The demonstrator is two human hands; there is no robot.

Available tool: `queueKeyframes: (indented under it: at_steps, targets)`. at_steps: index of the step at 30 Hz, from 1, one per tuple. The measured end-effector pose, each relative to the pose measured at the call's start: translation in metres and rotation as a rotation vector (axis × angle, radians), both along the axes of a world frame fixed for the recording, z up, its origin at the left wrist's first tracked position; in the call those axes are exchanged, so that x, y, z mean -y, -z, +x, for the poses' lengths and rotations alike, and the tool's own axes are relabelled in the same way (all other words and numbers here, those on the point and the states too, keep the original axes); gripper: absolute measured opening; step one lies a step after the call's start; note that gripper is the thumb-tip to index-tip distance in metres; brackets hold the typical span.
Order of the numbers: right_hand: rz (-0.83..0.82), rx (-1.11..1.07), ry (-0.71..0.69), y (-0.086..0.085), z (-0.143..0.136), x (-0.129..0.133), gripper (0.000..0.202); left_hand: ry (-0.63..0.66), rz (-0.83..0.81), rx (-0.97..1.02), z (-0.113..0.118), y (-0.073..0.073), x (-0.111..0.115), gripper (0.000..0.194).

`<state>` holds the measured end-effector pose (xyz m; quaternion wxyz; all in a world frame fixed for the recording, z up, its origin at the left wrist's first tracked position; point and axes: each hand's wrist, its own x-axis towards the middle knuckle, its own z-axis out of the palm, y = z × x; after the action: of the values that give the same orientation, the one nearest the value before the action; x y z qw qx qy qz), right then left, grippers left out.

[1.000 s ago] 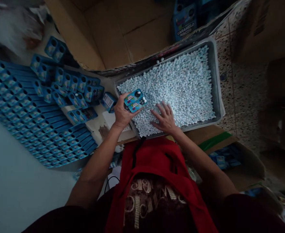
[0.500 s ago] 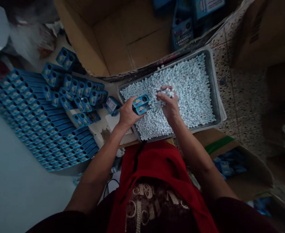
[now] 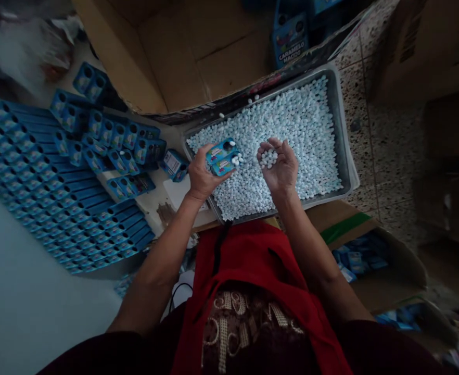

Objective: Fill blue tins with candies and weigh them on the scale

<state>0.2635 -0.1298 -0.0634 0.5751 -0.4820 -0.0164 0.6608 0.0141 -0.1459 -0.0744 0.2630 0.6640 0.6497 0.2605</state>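
My left hand [image 3: 203, 176] grips two small blue candy boxes [image 3: 222, 165] side by side, over the left part of the metal tray [image 3: 344, 130]. White candies [image 3: 237, 159] sit at the hole of the nearer box, and one lies at the hole of the other. Cupped palm up, my right hand [image 3: 283, 165] holds a small heap of white candies [image 3: 269, 158] above the tray, apart from the boxes. Loose pale candies [image 3: 307, 135] fill the tray.
Blue boxes stand in a large stacked block [image 3: 58, 192] at left, with looser boxes [image 3: 112, 130] beside it. A big cardboard box [image 3: 182, 57] lies behind the tray. Another carton [image 3: 393, 281] with blue packets stands at lower right. A few candies [image 3: 253, 99] lie by the tray's back rim.
My right hand has turned palm up and opened out, with fewer candies in it. Candies now show at the holes of the boxes in my left hand. The view has shifted slightly.
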Motion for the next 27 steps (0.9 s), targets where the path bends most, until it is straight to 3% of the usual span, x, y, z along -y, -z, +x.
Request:
queueKeyframes:
  at_steps: [3,6,10,13,16,20,23,27]
  targets:
    - [-0.002,-0.025,0.011,0.007,0.002,0.003,0.034,0.013,-0.001,0.013,0.006,0.002,0.005,0.095]
    - [0.001,-0.019,0.001,0.003,-0.007,-0.001,0.024,0.029,-0.017,0.001,0.009,0.001,0.01,0.095]
    - [0.069,0.044,-0.098,-0.023,-0.029,-0.013,0.036,0.071,-0.005,0.022,0.009,-0.002,0.012,0.091]
    - [0.13,0.082,-0.157,-0.042,-0.046,-0.02,0.035,0.102,-0.037,0.013,0.012,-0.007,0.01,0.084]
    - [0.207,0.134,-0.209,-0.048,-0.058,-0.022,0.033,0.102,-0.079,0.0,0.016,-0.014,0.006,0.082]
    - [0.307,0.191,-0.244,-0.04,-0.06,-0.019,0.036,0.08,-0.13,-0.042,0.015,-0.023,0.004,0.084]
    - [0.287,0.131,-0.17,-0.03,-0.047,-0.015,0.035,0.05,-0.103,-0.052,0.006,-0.026,0.004,0.085]
    - [0.183,0.14,-0.022,-0.012,-0.014,-0.003,0.024,0.023,-0.004,0.069,-0.002,-0.009,0.007,0.088]
